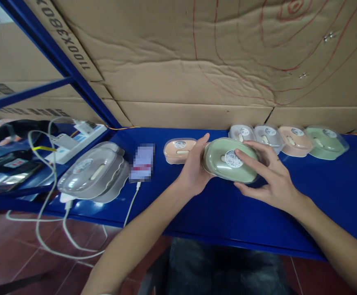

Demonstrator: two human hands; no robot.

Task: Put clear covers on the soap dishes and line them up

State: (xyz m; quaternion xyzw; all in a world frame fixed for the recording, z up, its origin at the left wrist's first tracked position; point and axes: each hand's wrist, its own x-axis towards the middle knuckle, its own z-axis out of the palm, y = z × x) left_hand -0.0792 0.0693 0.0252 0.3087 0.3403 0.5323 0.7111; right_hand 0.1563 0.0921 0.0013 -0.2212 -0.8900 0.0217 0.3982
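Note:
Between my two hands, above the blue table, is a green soap box (218,157) with a clear domed lid and a round white label. My left hand (195,168) grips its left end, thumb pointing up. At the other end my right hand (269,176) holds it, with a finger on the label and the thumb along the near edge. Just behind my left hand sits a pink box (175,151) of the same kind. A row of similar lidded boxes stands behind my right hand: a grey one (238,133), another grey one (269,139), a pink one (295,141) and a green one (328,143).
Larger grey lidded boxes (89,172) are stacked at the left. Beside them lies a phone (142,163) on a white cable (131,207). A power strip (80,143) with tangled cords is farther left. Cardboard (172,82) stands behind the blue table (209,217).

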